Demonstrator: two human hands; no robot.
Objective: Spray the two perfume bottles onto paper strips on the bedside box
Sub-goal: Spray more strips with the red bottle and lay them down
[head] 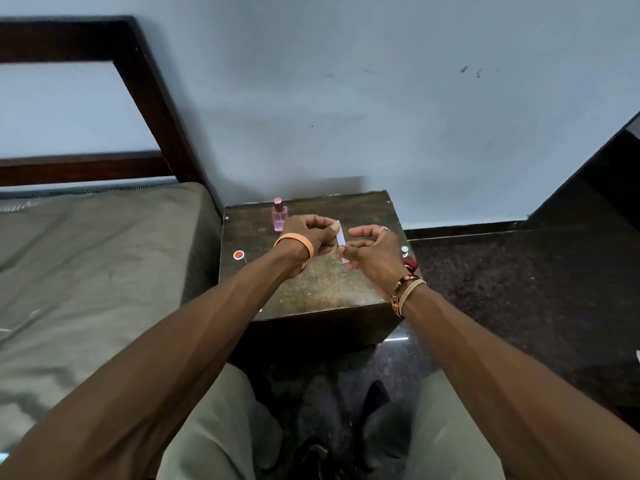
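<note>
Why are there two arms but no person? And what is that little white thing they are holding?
The camera sits on the person's head and looks down, so you see what they see. Their left hand and right hand both pinch one small white paper strip above a dark bedside box. A pink perfume bottle stands on the box. A red bottle peeks out behind the right wrist. A small red round thing lies near the box's left edge. The bed is on the left.
</note>
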